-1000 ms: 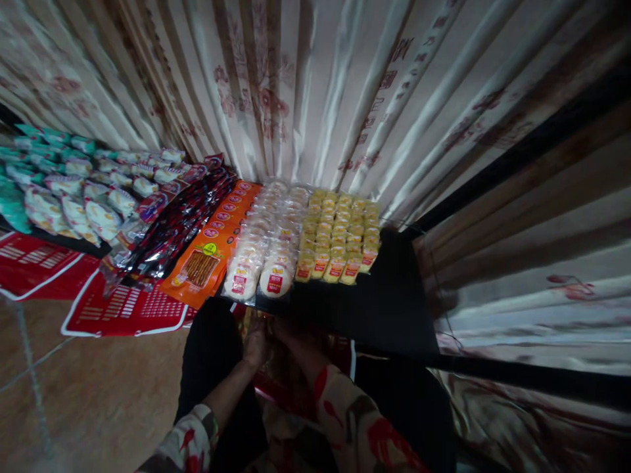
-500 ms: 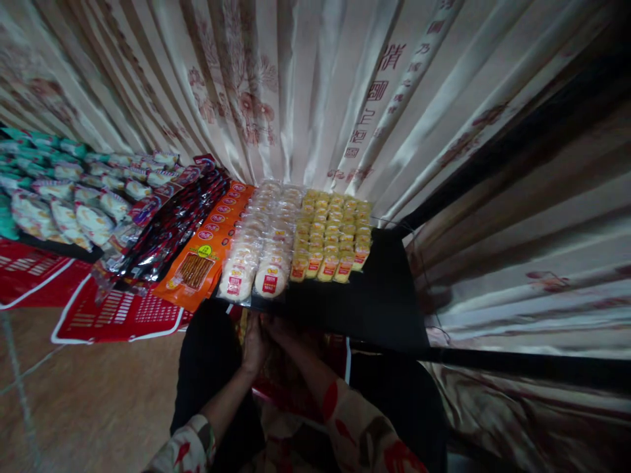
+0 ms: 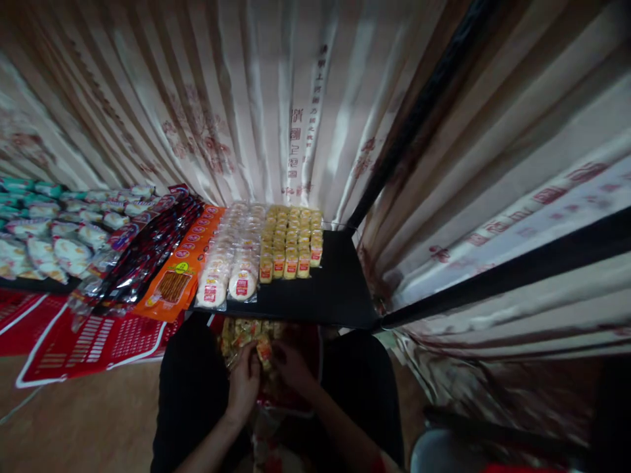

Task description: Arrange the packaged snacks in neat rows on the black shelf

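Between my two hands, low over my lap, is a small yellow packet of wrapped snack cake [image 3: 265, 350] with a red-and-white label. My left hand [image 3: 244, 381] grips its left side with bent fingers. From the right, my right hand [image 3: 292, 369] has its fingers curled at the packet's other side; they are dim. Under and behind the hands lie more yellow packets [image 3: 241, 332] in a red basket [image 3: 314, 348] between my knees. Matching yellow packets [image 3: 290, 246] stand in neat rows on the black shelf [image 3: 330, 295] just ahead.
Left of the yellow rows lie round white wrapped crackers [image 3: 242, 282], an orange snack bag [image 3: 172, 282], dark red packs [image 3: 148, 256] and white-and-green packets [image 3: 73, 249]. Red baskets [image 3: 113, 348] stand below at left. A pleated curtain [image 3: 236, 98] hangs behind; a black bar [image 3: 517, 276] runs along the right.
The view has turned right. My hands have come back from the shelf's front edge and now hold a yellow packet in sight; more of the basket shows.
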`<state>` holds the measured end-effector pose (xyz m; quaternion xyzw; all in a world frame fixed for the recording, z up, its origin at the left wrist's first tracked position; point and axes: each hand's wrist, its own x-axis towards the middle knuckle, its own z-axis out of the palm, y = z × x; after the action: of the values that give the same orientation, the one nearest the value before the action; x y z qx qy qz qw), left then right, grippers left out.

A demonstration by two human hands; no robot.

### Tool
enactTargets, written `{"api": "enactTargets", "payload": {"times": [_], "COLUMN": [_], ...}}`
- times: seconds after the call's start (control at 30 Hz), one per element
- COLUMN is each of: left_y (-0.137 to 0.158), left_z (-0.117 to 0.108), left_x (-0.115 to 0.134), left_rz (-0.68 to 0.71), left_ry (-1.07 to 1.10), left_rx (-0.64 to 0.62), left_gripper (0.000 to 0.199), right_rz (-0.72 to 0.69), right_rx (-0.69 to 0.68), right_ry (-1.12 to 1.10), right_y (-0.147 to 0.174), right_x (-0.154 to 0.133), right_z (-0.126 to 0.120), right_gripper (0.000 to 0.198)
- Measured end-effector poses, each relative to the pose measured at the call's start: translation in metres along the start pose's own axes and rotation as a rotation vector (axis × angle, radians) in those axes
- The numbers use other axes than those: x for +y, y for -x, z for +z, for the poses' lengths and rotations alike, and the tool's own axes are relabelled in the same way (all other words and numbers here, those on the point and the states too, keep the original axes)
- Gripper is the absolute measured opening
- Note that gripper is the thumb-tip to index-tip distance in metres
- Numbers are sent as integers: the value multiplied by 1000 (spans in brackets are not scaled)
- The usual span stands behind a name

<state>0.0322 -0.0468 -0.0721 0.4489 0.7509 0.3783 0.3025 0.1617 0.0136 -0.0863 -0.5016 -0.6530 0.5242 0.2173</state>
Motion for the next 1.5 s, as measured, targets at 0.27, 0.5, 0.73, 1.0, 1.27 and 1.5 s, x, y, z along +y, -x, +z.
{"api": "enactTargets", "payload": {"times": [0.27, 0.5, 0.73, 1.0, 1.27, 1.5], "left_y": [6, -26, -65, -85, -101, -107], "left_z": [3, 28, 71, 90, 98, 104], "left_x": [56, 115, 152, 172, 176, 171], "left_rz": [222, 416, 474, 370, 321, 315], "left_ry": [26, 105, 73, 9, 36, 39], "left_rx": [-47, -58, -104, -223, -204, -203], "left_gripper": [37, 34, 38, 45, 46, 48], "right_rz": [-59, -162, -168, -161, -202, -220], "right_rx": [161, 280, 572, 691, 662, 668], "right_ry": [-136, -336, -240, -95, 35, 167], "right_y": [25, -1, -57, -95, -117, -123], "right_x": [-22, -39, -26, -28, -27, -26], "right_z": [-45, -94, -141, -160, -161, -159], "right_gripper": [30, 32, 32, 29, 29, 47]}}
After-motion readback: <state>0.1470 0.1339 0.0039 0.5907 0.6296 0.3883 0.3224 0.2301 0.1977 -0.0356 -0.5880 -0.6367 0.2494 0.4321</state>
